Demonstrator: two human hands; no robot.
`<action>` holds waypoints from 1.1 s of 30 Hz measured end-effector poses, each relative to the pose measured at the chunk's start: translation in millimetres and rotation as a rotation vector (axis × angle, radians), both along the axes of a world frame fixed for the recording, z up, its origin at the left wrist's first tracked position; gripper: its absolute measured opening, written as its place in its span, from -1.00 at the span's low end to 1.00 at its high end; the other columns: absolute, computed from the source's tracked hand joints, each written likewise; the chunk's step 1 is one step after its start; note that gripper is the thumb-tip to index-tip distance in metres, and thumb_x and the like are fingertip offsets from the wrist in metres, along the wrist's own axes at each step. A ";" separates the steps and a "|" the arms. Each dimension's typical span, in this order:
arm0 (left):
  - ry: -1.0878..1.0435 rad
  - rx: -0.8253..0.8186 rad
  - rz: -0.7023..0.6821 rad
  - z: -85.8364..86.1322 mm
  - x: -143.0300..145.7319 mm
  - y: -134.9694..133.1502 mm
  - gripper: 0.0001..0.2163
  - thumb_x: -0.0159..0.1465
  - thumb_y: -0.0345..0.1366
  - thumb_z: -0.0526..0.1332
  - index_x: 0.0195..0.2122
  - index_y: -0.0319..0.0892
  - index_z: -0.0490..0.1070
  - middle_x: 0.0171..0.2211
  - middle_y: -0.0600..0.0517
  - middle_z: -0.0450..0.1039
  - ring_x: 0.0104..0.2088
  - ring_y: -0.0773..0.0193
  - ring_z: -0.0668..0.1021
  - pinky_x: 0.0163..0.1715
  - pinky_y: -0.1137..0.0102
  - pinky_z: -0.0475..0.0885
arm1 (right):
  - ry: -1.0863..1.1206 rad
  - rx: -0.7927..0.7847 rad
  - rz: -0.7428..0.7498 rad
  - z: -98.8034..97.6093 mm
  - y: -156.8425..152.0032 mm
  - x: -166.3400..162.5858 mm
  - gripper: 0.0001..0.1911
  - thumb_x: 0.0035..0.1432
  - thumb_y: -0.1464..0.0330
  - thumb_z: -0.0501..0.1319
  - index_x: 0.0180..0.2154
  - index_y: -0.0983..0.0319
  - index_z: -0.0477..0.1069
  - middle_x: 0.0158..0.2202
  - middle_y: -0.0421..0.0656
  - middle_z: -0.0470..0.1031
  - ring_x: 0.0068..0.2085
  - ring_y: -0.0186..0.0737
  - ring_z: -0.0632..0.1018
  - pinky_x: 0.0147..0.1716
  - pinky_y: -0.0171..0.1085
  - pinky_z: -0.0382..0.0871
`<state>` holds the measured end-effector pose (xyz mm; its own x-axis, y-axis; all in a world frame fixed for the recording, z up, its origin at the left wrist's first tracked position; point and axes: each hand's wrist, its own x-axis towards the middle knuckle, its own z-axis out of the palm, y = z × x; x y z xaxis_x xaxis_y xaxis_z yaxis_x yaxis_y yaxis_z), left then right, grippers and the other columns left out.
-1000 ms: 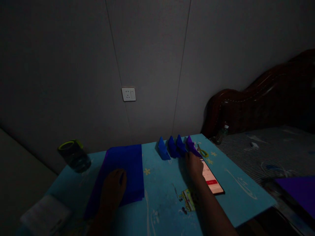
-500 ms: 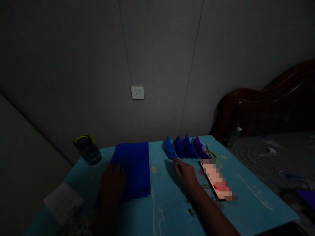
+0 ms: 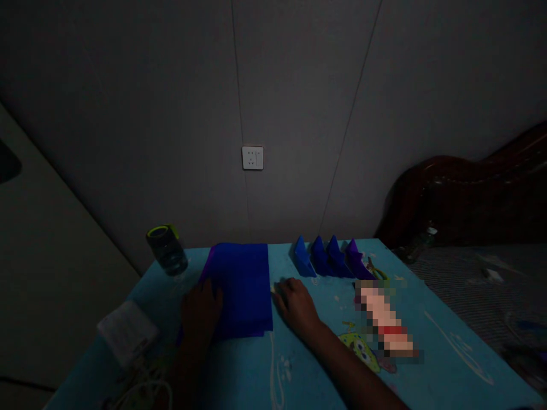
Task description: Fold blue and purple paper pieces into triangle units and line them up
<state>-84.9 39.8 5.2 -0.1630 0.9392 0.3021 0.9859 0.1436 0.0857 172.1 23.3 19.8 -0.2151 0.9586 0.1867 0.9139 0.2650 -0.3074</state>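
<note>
A stack of dark blue paper sheets [image 3: 243,287] lies on the light blue table [image 3: 448,364]. My left hand [image 3: 200,312] rests flat on the stack's left part, fingers stretched out. My right hand [image 3: 296,303] lies palm down just right of the stack, its fingertips at the sheets' right edge, fingers apart and holding nothing. Behind it stands a row of several folded paper boats [image 3: 331,259], blue ones and a purple one at the right end.
A phone [image 3: 384,324] with a lit screen lies right of my right hand. A glass jar with a yellow-green rim [image 3: 166,249] stands at the back left. A white object with a cord [image 3: 126,332] sits at the front left. A dark wooden headboard [image 3: 461,199] stands at right.
My right hand has drawn back from the purple boat and slid left across the table to the stack's right edge. The left hand has stayed on the sheets.
</note>
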 end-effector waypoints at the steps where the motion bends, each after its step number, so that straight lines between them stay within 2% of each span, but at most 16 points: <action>1: -0.012 0.005 -0.007 0.3 -0.3 0.5 -0.61 0.33 -0.22 -0.03 0.01 -0.37 0.39 -0.14 -0.28 0.53 -0.14 -0.03 0.57 -0.11 0.16 0.38 | -0.013 -0.009 -0.013 1.6 5.8 -4.2 -0.69 0.34 0.23 0.06 -0.07 0.21 0.50 -0.10 -0.01 0.47 -0.06 -0.10 0.45 0.00 -0.22 0.26; 5: -0.122 0.021 -0.028 -2.8 -2.6 5.1 -0.59 0.34 -0.20 -0.05 0.03 -0.36 0.38 -0.11 -0.28 0.54 -0.12 -0.04 0.58 -0.12 0.16 0.42 | 0.006 -0.054 -0.104 4.7 28.2 -19.2 -0.66 0.30 0.18 0.12 -0.20 0.29 0.54 -0.15 0.05 0.47 -0.06 -0.04 0.44 -0.03 -0.18 0.25; 10: -0.210 0.019 -0.060 -16.0 -7.9 12.9 -0.55 0.33 -0.17 -0.04 0.04 -0.43 0.37 -0.02 -0.33 0.50 -0.04 -0.04 0.56 -0.03 0.17 0.42 | 0.108 -0.048 -0.162 4.9 39.3 -27.5 -0.70 0.28 0.23 0.14 -0.24 0.30 0.55 -0.17 0.04 0.49 -0.07 -0.06 0.46 -0.04 -0.18 0.24; 15: -0.218 -0.041 -0.105 -21.9 -10.0 13.5 -0.54 0.33 -0.16 -0.05 0.04 -0.43 0.38 -0.02 -0.35 0.49 -0.03 -0.09 0.56 -0.01 0.11 0.42 | 0.288 -0.051 -0.105 6.3 39.4 -31.2 -0.81 0.24 0.30 0.19 -0.20 0.27 0.50 -0.19 -0.04 0.54 -0.11 -0.12 0.50 -0.08 -0.23 0.26; 19: -0.327 -0.016 -0.097 -13.3 -9.0 12.6 -0.56 0.32 -0.15 -0.02 0.05 -0.38 0.38 0.00 -0.33 0.49 -0.01 -0.10 0.55 0.01 0.09 0.41 | 0.466 -0.094 -0.031 2.4 37.5 -26.0 -0.88 0.24 0.34 0.19 -0.22 0.25 0.42 -0.32 -0.20 0.54 -0.30 -0.31 0.52 -0.28 -0.38 0.30; 23: -0.598 -0.030 -0.004 0.5 -5.1 13.7 -0.54 0.26 -0.14 0.11 0.11 -0.31 0.34 0.05 -0.27 0.47 0.01 -0.05 0.55 0.04 0.12 0.41 | 0.636 -0.128 0.044 0.9 22.2 -2.8 -0.85 0.29 0.27 0.13 -0.18 0.22 0.32 -0.55 -0.36 0.33 -0.52 -0.39 0.36 -0.52 -0.43 0.19; 26: -0.961 -0.104 -0.003 11.4 2.2 12.0 -0.50 0.21 -0.13 0.20 0.11 -0.30 0.35 0.04 -0.23 0.49 0.02 0.01 0.55 0.04 0.18 0.42 | 1.057 -0.221 0.141 4.7 6.5 23.0 -0.78 0.26 0.16 0.16 -0.22 0.17 0.27 -0.59 -0.40 0.19 -0.59 -0.41 0.21 -0.60 -0.41 0.03; 29: -1.286 -0.188 -0.112 21.2 13.0 6.3 -0.55 0.17 -0.09 0.25 0.03 -0.24 0.44 0.01 -0.15 0.54 -0.03 0.04 0.59 -0.02 0.22 0.48 | 1.275 -0.282 0.130 9.3 -2.5 45.1 -0.69 0.18 0.11 0.24 -0.22 0.16 0.26 -0.57 -0.39 0.25 -0.58 -0.41 0.23 -0.59 -0.41 0.04; 33: -1.421 -0.277 -0.289 27.6 27.5 -3.0 -0.59 0.13 -0.04 0.30 -0.07 -0.18 0.52 -0.07 -0.08 0.59 -0.09 -0.02 0.61 -0.03 0.14 0.49 | 1.380 -0.323 0.064 11.5 -4.0 58.3 -0.60 0.07 0.06 0.33 -0.24 0.15 0.25 -0.57 -0.37 0.31 -0.58 -0.39 0.29 -0.57 -0.40 0.10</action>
<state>-57.5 36.8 32.8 0.0372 0.9898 -0.1379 0.0963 0.1338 0.9863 230.4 19.3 31.3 -0.0871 0.9946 0.0569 -0.1756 0.0408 -0.9836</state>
